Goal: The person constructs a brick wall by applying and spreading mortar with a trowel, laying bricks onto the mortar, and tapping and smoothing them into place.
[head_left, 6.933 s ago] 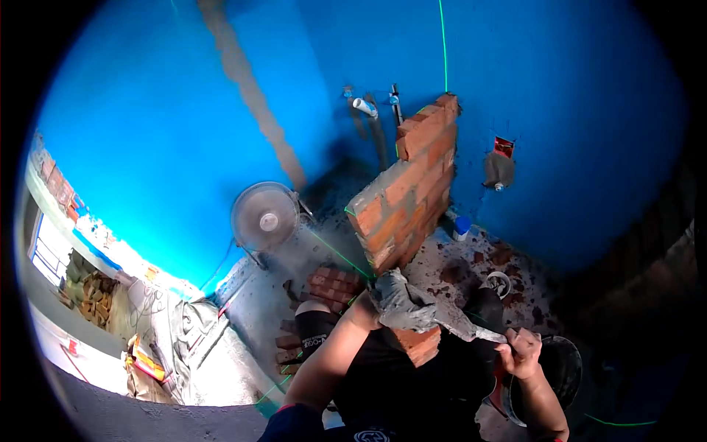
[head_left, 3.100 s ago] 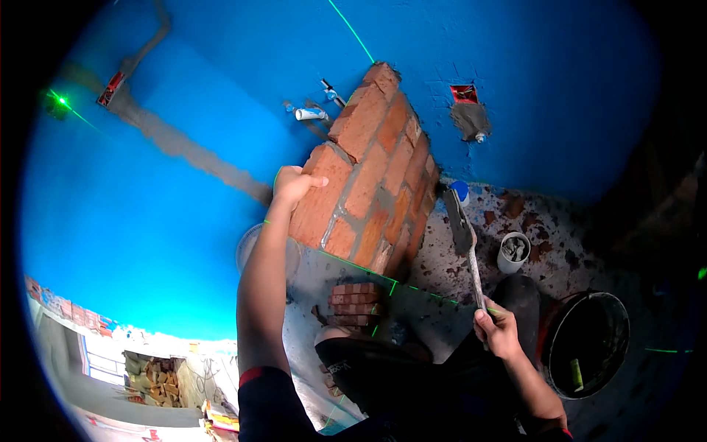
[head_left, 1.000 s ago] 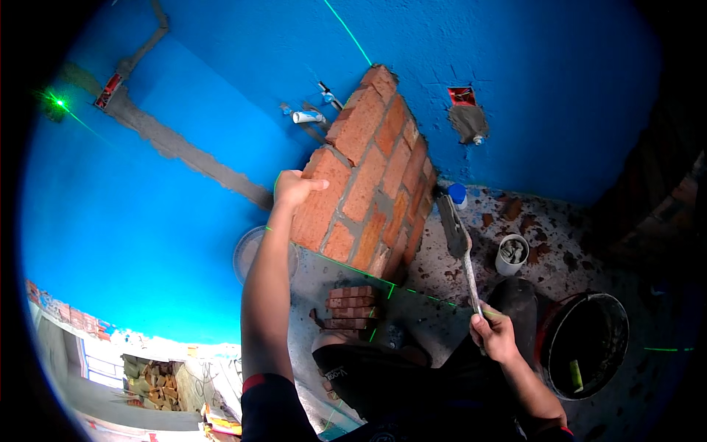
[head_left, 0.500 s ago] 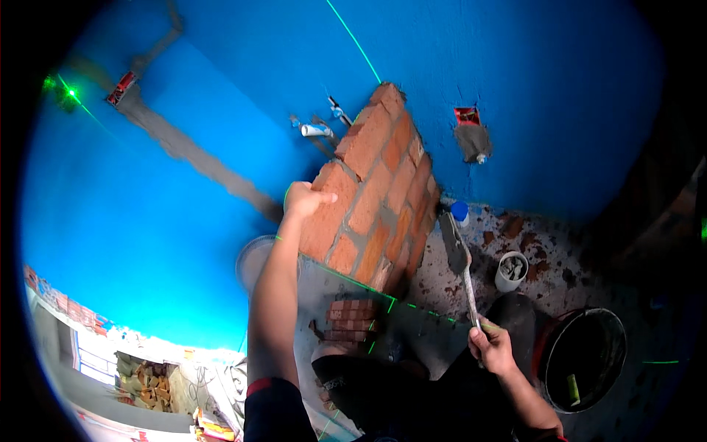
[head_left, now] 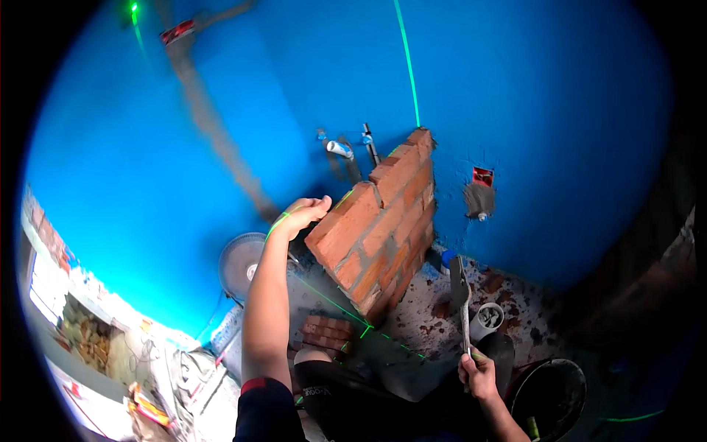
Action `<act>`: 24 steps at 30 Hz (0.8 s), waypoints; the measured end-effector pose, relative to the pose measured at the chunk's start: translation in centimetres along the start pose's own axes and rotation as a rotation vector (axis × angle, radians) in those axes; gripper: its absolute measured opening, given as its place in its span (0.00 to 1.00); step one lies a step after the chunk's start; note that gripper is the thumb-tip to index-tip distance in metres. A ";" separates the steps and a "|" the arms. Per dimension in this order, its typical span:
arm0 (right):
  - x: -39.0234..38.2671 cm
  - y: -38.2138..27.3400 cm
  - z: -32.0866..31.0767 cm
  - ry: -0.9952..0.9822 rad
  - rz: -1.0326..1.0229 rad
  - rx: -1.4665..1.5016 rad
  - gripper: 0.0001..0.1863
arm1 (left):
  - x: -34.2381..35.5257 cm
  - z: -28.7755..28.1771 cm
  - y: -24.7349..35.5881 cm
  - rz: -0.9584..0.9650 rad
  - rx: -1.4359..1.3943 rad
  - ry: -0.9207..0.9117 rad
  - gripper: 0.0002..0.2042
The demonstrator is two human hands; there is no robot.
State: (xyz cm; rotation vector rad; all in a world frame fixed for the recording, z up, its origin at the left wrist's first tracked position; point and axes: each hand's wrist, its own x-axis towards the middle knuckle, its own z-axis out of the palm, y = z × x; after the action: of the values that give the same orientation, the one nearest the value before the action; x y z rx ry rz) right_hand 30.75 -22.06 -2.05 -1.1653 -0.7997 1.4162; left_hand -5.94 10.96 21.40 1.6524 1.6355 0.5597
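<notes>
While the right hand (head_left: 479, 376) grips a brick trowel (head_left: 460, 289), the left hand (head_left: 303, 212), seemingly empty, fingers loosely extended, hovers beside the brick partition's (head_left: 388, 232) top edge; partition abuts blue wall (head_left: 560, 147).

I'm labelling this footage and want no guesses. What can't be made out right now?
All in the head view:
Brick wall, far face: turned away from the camera.
Trowel handle, held part: covered by the right hand.
Fan, one side: partly behind the left forearm.
Bucket, most contents: lost in dark shadow.
</notes>
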 end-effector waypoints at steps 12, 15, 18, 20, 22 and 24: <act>0.2 -3.2 1.2 0.113 0.056 0.038 0.10 | -5.2 8.5 -18.8 0.124 -1.009 0.609 0.36; 2.6 -7.7 0.6 0.033 -0.197 -0.187 0.11 | -5.4 11.2 -14.4 0.358 -0.801 0.455 0.44; 4.6 -16.3 7.6 -0.065 -0.464 -0.494 0.22 | -4.7 10.8 -14.3 0.373 -0.557 0.505 0.48; 5.8 -19.9 10.8 -0.181 -0.409 -0.509 0.30 | -3.7 10.8 -15.0 0.375 -0.442 0.577 0.44; 7.2 -22.2 12.2 -0.230 -0.289 -0.570 0.31 | -4.3 10.6 -11.9 0.417 -0.557 0.468 0.33; 8.9 -23.2 13.3 -0.211 -0.350 -0.739 0.27 | -4.2 11.0 -11.7 0.392 -0.635 0.437 0.29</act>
State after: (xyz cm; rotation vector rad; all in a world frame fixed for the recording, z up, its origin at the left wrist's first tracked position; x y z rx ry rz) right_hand 25.98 -7.26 21.47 -1.3327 -1.6806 0.9720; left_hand -5.87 3.76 6.44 1.4108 1.2045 1.5493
